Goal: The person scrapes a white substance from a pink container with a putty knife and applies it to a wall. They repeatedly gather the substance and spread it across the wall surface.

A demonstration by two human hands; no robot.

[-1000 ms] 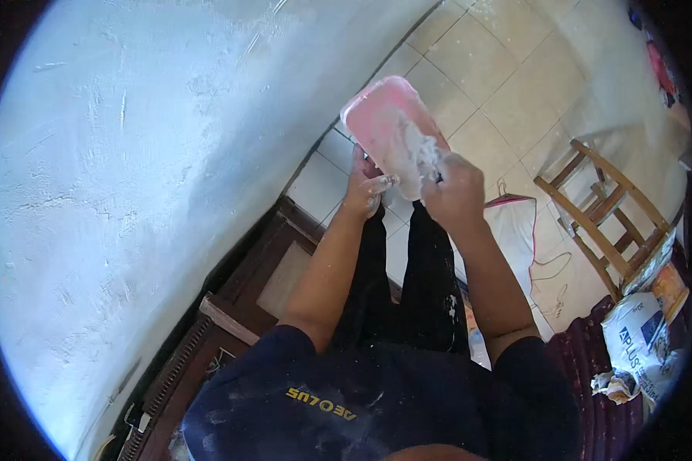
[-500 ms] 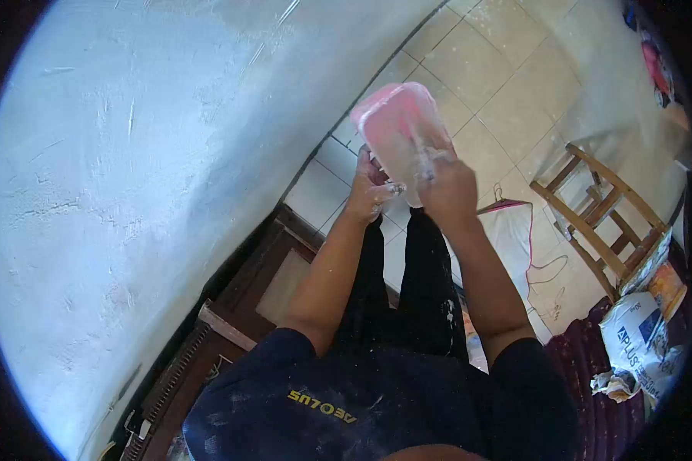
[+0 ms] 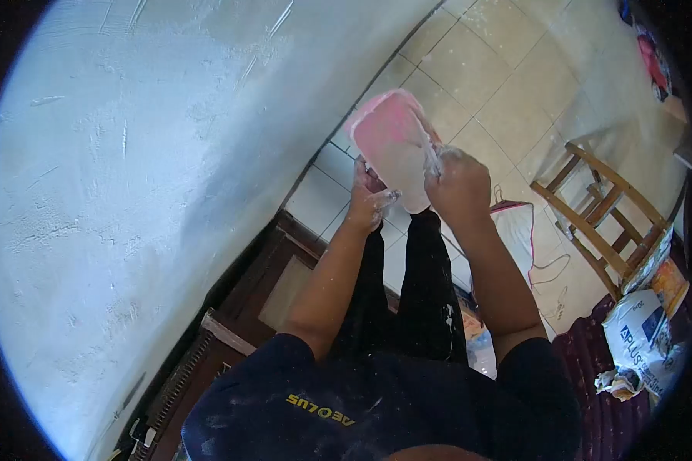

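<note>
A pink container (image 3: 388, 134), smeared with pale paste inside, is tilted in front of my body. My left hand (image 3: 370, 198) grips its near left side, with the thumb over the rim and white paste on the fingers. At the right rim my right hand (image 3: 457, 180) is closed round a paste-covered tool (image 3: 429, 150), whose handle is mostly hidden by the fingers. The tool lies along the container's right inner edge.
A plastered wall (image 3: 115, 169) fills the left. Dark wooden furniture (image 3: 281, 284) stands below it. On the tiled floor (image 3: 507, 84) lie a wooden stool (image 3: 603, 211) and a pink-edged white cloth (image 3: 515, 230). A printed bag (image 3: 634, 330) sits at the lower right.
My right hand has moved slightly right with the tool, from the container's middle to its right edge. The container has shifted a little left.
</note>
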